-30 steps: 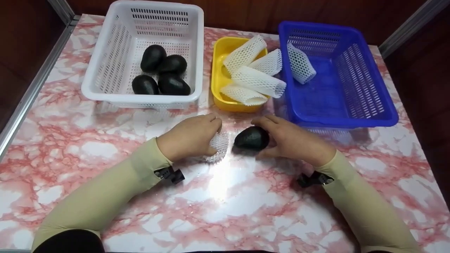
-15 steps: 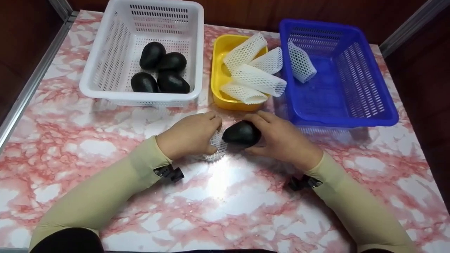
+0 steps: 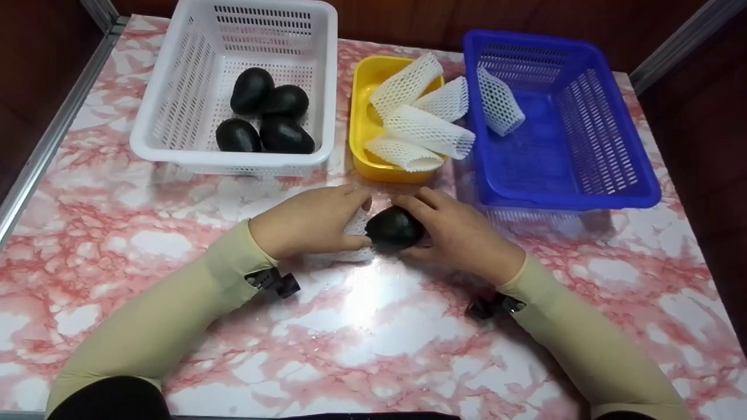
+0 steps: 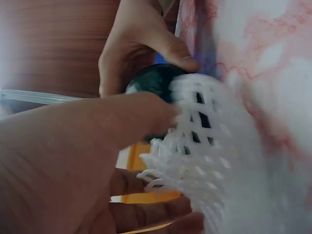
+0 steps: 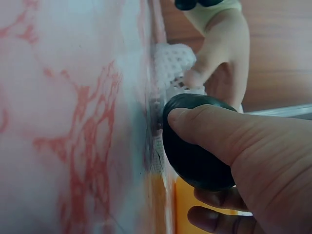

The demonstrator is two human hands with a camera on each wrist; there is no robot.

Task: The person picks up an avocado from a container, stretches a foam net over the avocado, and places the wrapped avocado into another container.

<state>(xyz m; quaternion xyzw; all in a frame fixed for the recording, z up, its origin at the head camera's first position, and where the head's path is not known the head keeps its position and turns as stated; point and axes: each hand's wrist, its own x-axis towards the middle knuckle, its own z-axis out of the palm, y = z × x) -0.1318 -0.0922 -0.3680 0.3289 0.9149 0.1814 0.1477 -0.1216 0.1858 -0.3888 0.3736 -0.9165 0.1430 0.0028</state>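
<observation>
My right hand (image 3: 461,236) grips a dark green avocado (image 3: 394,229), thumb on the near side and fingers on the far side. Its narrower end points left, right at the mouth of a white foam net sleeve (image 4: 209,146). My left hand (image 3: 306,224) holds that sleeve between thumb and fingers, mostly covering it in the head view. Through the mesh holes in the left wrist view, dark skin of the avocado shows. Both hands work low over the table, their fingertips nearly meeting around the fruit. In the right wrist view, the thumb presses on the avocado (image 5: 195,151).
A white basket (image 3: 154,146) with several avocados (image 3: 252,90) stands back left. The yellow bin (image 3: 365,166) behind the hands holds several foam net sleeves (image 3: 429,131). At the right is a blue basket (image 3: 537,157), with one foam sleeve (image 3: 499,102) inside. The tabletop (image 3: 350,356) is marbled pink and white.
My right hand has carried the avocado leftward to the sleeve held by my left hand. The left thumb has come up against the fruit. The baskets have stayed in place.
</observation>
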